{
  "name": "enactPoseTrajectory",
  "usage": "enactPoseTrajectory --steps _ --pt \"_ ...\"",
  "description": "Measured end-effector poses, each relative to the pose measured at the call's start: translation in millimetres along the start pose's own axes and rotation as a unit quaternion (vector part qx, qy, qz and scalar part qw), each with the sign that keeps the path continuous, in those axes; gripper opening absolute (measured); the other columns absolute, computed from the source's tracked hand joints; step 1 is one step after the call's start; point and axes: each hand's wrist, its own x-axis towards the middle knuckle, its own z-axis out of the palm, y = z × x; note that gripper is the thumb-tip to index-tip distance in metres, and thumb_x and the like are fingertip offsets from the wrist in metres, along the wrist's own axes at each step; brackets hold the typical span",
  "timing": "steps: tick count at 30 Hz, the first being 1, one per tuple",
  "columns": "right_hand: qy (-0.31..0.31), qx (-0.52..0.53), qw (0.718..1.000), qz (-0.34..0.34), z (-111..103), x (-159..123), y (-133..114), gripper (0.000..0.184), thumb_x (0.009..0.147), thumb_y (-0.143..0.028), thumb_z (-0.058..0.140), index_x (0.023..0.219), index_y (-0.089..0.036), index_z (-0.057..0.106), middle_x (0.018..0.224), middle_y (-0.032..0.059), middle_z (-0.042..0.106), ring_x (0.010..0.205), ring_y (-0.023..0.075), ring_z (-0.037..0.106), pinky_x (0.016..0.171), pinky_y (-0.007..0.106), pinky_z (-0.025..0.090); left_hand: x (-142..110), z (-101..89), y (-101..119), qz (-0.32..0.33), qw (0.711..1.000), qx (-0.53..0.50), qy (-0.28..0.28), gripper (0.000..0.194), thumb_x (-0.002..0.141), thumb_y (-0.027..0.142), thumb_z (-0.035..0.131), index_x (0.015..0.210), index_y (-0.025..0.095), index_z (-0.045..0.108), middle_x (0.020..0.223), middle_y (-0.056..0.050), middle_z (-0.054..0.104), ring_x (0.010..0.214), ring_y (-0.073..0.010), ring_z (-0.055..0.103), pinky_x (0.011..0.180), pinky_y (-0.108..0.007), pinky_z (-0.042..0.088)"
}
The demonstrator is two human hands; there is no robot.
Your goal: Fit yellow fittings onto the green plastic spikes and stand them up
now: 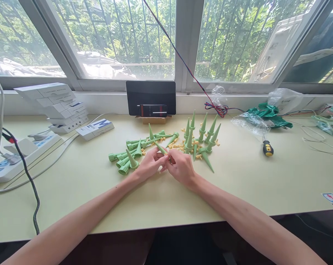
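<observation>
A green spike (160,148) is at the middle of the frame, its tip aimed toward the upper left. The left hand (151,161) holds it between thumb and fingers; the right hand (181,166) has its fingers drawn narrow at the wide end, though whether they pinch the spike or a small part is hidden. The step in hand looks like fitting or twisting something at that end; the next move seems to call for a steady left grip and a small, careful turn by the right. Just beyond lie yellow pieces (180,146). Left of centre are other green cones (124,169), many lying down; right of centre, a cluster of spikes (188,143) mostly points up. A screwdriver (267,148) lies farther right.
</observation>
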Motion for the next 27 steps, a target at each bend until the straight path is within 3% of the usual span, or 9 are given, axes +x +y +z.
enactPoseTrajectory --steps 6,27 --pt "-0.021 0.006 1.000 -0.006 -2.2 1.0 -1.7 0.013 0.089 -0.019 0.049 0.077 -0.020 0.053 0.065 0.0003 0.058 0.056 0.0124 0.051 0.052 0.022 0.034 1.2 -2.5 -4.2 0.004 1.000 -0.013 -0.010 0.034 0.083 0.044 0.064 0.096 0.016 0.050 0.070 0.000 0.062 0.052 -0.0105 0.054 0.046 -0.022 0.044" --pt "-0.007 0.012 1.000 -0.023 -2.8 2.6 -2.6 0.013 0.089 -0.017 0.045 0.082 -0.019 0.057 0.063 -0.0004 0.058 0.053 0.0115 0.049 0.051 0.021 0.034 2.0 -6.3 -9.5 0.021 0.999 -0.011 -0.024 0.030 0.087 0.041 0.062 0.098 0.016 0.049 0.066 0.001 0.062 0.050 -0.0101 0.053 0.047 -0.022 0.043"
